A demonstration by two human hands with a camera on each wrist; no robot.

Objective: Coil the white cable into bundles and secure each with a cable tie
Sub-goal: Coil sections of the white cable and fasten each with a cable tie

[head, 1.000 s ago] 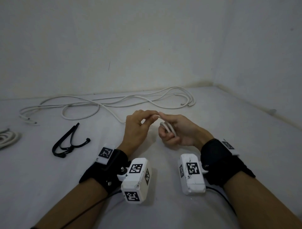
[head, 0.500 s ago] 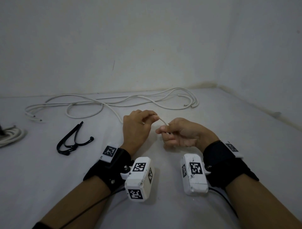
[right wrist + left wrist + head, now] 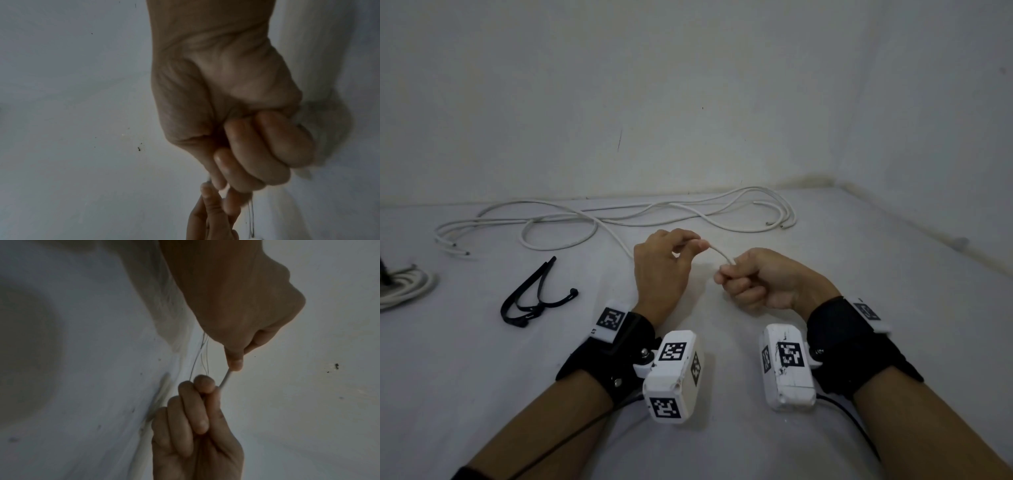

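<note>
While both hands, left (image 3: 659, 270) and right (image 3: 763, 282), pinch white cable (image 3: 720, 253), wall corner near.

Plenty of bare surface (image 3: 825, 342) to the right of the right hand (image 3: 767, 281), out to the wall. Left of the left hand (image 3: 659, 270) the black cable ties (image 3: 534, 298) lie in the way, and further left sits a coiled bundle (image 3: 404, 291), partly cut off, so I can't say how wide. Beyond both hands, loose white cable (image 3: 619, 216) sprawls along the wall.
</note>
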